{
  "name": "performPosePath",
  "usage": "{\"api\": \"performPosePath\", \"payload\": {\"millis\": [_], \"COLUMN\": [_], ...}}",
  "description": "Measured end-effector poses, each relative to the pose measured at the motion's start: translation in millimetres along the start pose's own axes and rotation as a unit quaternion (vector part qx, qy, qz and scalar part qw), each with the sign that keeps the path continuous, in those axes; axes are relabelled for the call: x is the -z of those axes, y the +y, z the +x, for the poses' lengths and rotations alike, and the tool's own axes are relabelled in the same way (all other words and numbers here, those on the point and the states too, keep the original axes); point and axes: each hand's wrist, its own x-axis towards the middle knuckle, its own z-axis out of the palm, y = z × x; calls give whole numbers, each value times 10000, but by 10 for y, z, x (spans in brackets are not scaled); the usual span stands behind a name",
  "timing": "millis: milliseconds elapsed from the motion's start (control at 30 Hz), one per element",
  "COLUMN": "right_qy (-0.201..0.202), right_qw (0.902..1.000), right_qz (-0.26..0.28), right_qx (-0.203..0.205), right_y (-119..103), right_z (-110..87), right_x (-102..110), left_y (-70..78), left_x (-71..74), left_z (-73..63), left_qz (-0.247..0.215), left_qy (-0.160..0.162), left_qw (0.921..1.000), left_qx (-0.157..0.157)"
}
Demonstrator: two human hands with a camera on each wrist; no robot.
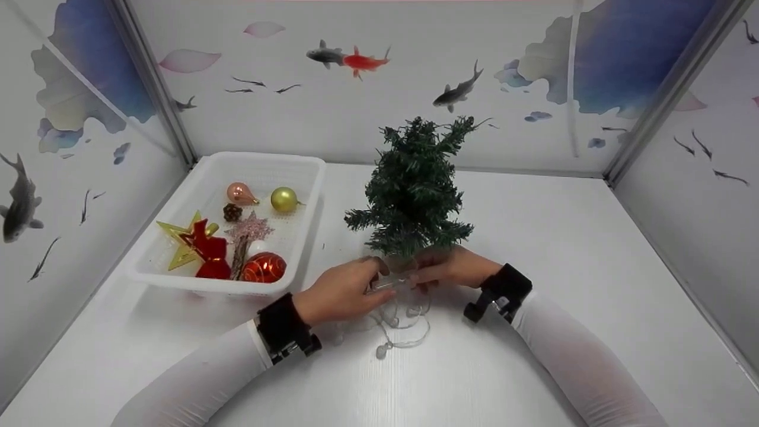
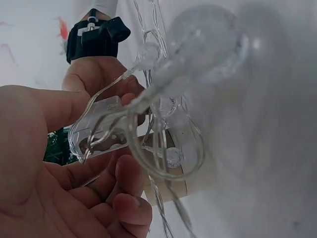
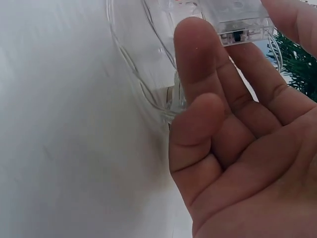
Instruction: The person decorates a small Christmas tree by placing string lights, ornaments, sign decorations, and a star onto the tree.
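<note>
Both hands meet at a clear plastic battery box [image 1: 388,283] of a string of lights, just in front of the trunk of a small green Christmas tree [image 1: 415,184]. The left hand [image 1: 344,290] grips the box between thumb and fingers. From the other side the right hand [image 1: 459,267] pinches it too. A small dark switch [image 3: 237,36] shows on the box's edge in the right wrist view. Clear wire with round bulbs [image 2: 173,156] dangles from the box in loops, some lying on the table. Behind it stands the tree's wooden base [image 2: 176,186], partly hidden.
To the left, a white plastic basket [image 1: 317,219] holds a gold star, a red bow, a pink glitter star, a pinecone and several baubles. White panels printed with fish enclose the white table [image 1: 533,237] at the back and sides.
</note>
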Motion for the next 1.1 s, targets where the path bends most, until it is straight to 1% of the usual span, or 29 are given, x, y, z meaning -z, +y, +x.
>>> {"api": "performPosePath", "payload": {"millis": [67,200,267,367,433,500,633,767,833,933,1000,1100], "right_qy": [-35,-48,-7,145,216,334,557,583,571,705,797,842], "right_qw": [9999,9996,9997,9998,9996,9990,9972,9973,9982,9957,9932,9921], "right_qz": [78,255,227,118,149,233,448,438,163,-488,-746,-847], "right_qx": [102,67,55,29,134,200,218,20,-125,-352,-398,-380], "right_y": [-5,-14,-15,-9,-6,-6,1,8,1,-30,-48,-16], "right_z": [5,-4,-13,-31,-33,-34,-23,-23,-30,-45,-55,-80], "right_x": [1,13,26,48,56,53,20,-11,-19,-13,8,87], "left_y": [7,15,16,17,15,10,-9,-35,-40,-9,52,157], "left_x": [-4,5,22,62,85,101,107,97,101,145,219,372], "left_z": [2,-2,-11,-25,-28,-25,-11,11,15,-6,-48,-126], "left_qz": [62,105,45,-181,-481,-870,-1610,-1922,-1955,-1872,-1775,-1454], "left_qy": [37,103,104,84,85,70,-31,-124,-148,-184,-247,-354], "left_qw": [10000,9999,9999,9998,9988,9962,9868,9811,9804,9821,9838,9887], "left_qx": [-24,-70,-60,-15,26,55,180,184,164,133,84,-35]}}
